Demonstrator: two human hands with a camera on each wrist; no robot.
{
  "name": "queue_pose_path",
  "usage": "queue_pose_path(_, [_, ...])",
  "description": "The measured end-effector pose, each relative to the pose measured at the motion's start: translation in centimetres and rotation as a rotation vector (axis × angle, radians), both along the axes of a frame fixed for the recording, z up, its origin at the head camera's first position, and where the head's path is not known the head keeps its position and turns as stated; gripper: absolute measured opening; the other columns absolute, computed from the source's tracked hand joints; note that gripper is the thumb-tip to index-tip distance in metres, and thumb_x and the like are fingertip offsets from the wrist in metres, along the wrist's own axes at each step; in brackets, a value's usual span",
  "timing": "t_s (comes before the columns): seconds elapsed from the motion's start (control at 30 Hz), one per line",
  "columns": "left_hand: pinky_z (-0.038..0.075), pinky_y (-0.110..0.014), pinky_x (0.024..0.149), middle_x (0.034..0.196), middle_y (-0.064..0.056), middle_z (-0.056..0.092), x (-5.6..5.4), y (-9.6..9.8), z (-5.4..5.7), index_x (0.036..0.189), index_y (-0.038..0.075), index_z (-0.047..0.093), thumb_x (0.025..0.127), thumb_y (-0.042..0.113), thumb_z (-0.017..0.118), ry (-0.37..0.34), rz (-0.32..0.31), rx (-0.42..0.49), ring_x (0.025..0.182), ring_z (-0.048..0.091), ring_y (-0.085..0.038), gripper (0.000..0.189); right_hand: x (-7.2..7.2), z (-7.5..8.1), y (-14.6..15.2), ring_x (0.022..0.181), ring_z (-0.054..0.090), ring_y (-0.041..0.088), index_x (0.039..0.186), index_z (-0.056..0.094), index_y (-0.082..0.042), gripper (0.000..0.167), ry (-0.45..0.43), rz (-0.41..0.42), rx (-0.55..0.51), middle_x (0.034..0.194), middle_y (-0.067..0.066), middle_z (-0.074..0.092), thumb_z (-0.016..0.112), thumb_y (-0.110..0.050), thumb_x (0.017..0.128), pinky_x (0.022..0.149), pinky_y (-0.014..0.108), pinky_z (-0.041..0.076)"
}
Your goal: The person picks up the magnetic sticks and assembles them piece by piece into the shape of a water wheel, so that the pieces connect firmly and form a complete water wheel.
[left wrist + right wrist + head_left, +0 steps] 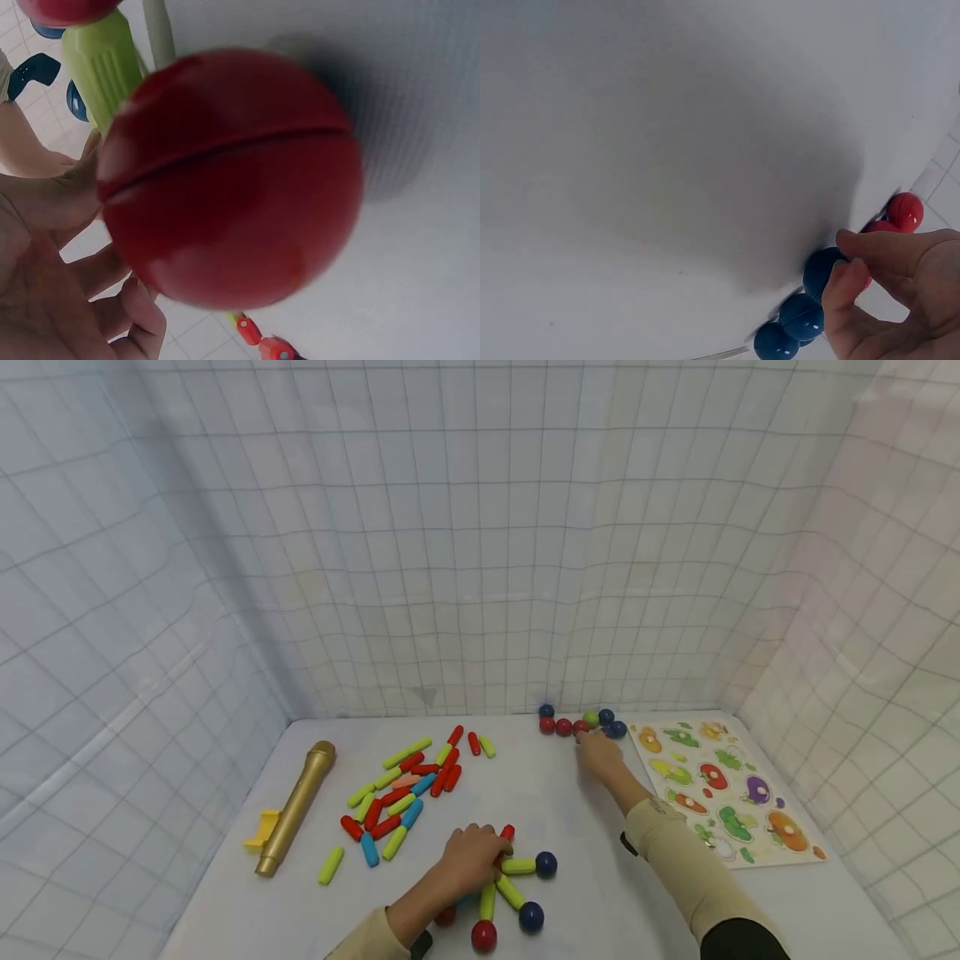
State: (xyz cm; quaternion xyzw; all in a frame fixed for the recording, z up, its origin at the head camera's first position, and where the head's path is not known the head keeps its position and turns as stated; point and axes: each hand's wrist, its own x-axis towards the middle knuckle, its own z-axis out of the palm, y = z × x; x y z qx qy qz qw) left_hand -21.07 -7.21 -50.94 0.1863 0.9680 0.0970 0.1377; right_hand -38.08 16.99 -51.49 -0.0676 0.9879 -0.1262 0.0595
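Right hand (602,757) pinches blue ball (820,270); left hand (472,858) grips stick cluster (511,892). A bump against neighbouring balls (801,316) could send them rolling.

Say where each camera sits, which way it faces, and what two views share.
Head: on the head, facing forward and down over the table; left hand, right hand, sleeves show.
Left wrist: on that wrist, facing a red ball; left fingers show, right forearm beyond.
Right wrist: on that wrist, facing the table; right fingers show lower right.
Shared: head and right wrist both show the right hand at blue balls.
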Motion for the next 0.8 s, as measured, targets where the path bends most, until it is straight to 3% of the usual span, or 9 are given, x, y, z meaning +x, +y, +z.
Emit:
queue_pose_path(0.07, [0.047, -0.034, 0.074, 0.086, 0.004, 0.061, -0.1, 0.1, 0.1, 0.111, 0.025, 0.073, 0.08, 0.02, 0.078, 0.003, -0.004, -0.001, 0.076, 0.048, -0.013, 0.031, 0.2, 0.0, 0.4, 0.109, 0.059, 0.038, 0.126, 0.057, -0.002, 0.035, -0.034, -0.011, -0.049, 0.12, 0.024, 0.06, 0.055, -0.007, 0.092, 0.086, 0.047, 0.053])
queue_pose_path(0.2, [0.045, -0.028, 0.068, 0.084, 0.004, 0.06, -0.1, 0.3, 0.4, 0.111, 0.023, 0.073, 0.082, 0.018, 0.076, 0.011, -0.014, 0.0, 0.071, 0.047, -0.012, 0.03, 1.0, 0.3, 0.1, 0.102, 0.06, 0.031, 0.121, 0.059, -0.004, 0.039, -0.09, -0.004, -0.143, 0.116, 0.018, 0.062, 0.066, -0.003, 0.083, 0.081, 0.041, 0.054])
queue_pose_path(0.37, [0.045, -0.026, 0.065, 0.082, 0.004, 0.06, -0.3, 0.3, 0.7, 0.109, 0.021, 0.074, 0.084, 0.014, 0.073, 0.013, -0.015, 0.02, 0.069, 0.047, -0.011, 0.026, 3.1, 0.5, -1.6, 0.09, 0.061, 0.021, 0.11, 0.064, -0.009, 0.036, -0.089, 0.119, -0.196, 0.104, 0.009, 0.067, 0.076, -0.009, 0.077, 0.079, 0.037, 0.053])
queue_pose_path(0.53, [0.046, -0.028, 0.065, 0.085, 0.003, 0.062, -0.2, 0.3, 0.9, 0.109, 0.022, 0.074, 0.085, 0.013, 0.072, 0.002, -0.019, 0.009, 0.071, 0.046, -0.013, 0.027, 5.5, 0.2, -3.5, 0.086, 0.059, 0.018, 0.101, 0.066, -0.011, 0.029, -0.096, 0.231, -0.281, 0.098, 0.006, 0.068, 0.079, -0.009, 0.076, 0.08, 0.038, 0.052])
queue_pose_path(0.8, [0.047, -0.028, 0.064, 0.085, 0.003, 0.061, 0.0, 0.4, 0.3, 0.109, 0.024, 0.074, 0.085, 0.012, 0.072, -0.011, -0.035, 0.004, 0.072, 0.045, -0.014, 0.026, 8.4, 0.1, -4.9, 0.085, 0.058, 0.013, 0.098, 0.067, -0.013, 0.027, -0.122, 0.41, -0.29, 0.096, 0.0, 0.069, 0.081, -0.012, 0.075, 0.08, 0.034, 0.05])
